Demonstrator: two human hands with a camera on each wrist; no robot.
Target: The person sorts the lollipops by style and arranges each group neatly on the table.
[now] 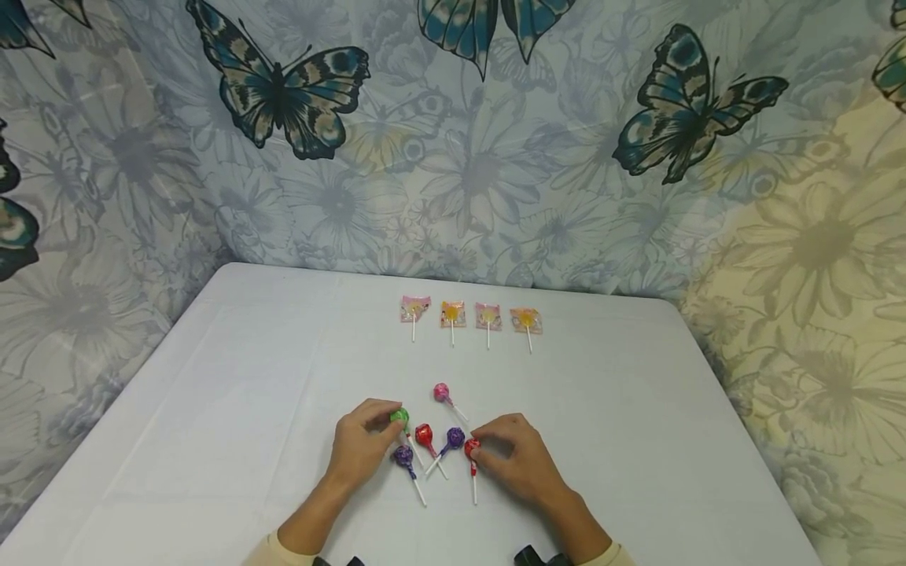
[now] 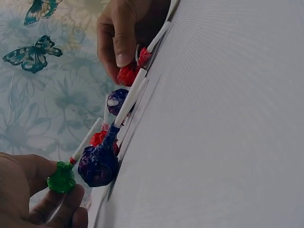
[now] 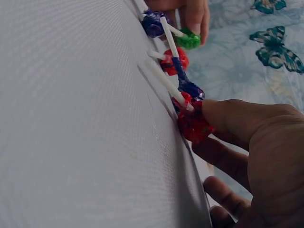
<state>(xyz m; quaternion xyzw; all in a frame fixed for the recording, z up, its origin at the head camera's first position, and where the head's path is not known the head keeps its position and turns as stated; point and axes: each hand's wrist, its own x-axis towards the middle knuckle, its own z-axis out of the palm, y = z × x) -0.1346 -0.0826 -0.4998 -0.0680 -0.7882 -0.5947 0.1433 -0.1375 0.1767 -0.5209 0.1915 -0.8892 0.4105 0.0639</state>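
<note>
Green-wrapped lollipop (image 1: 399,417), ten o'clock from unheld red lollipop (image 1: 424,435), was pinched at head by left hand (image 1: 362,442), fingers bent; right hand (image 1: 522,460) likewise pinched red-wrapped lollipop (image 1: 472,448) at three o'clock. Probably light, hard, wrappers slightly slippery; round heads likely gave surest hold.

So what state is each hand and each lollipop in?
Left hand: pinching the green lollipop.
Right hand: pinching a red lollipop.
Green lollipop: wrapped, held.
That red lollipop: wrapped, held.
Other red lollipop: wrapped, not held.
Nearer purple lollipop: wrapped, not held.
Farther purple lollipop: wrapped, not held.
Pink lollipop: wrapped, not held.
Four back lollipops: wrapped, lying in a row.
</note>
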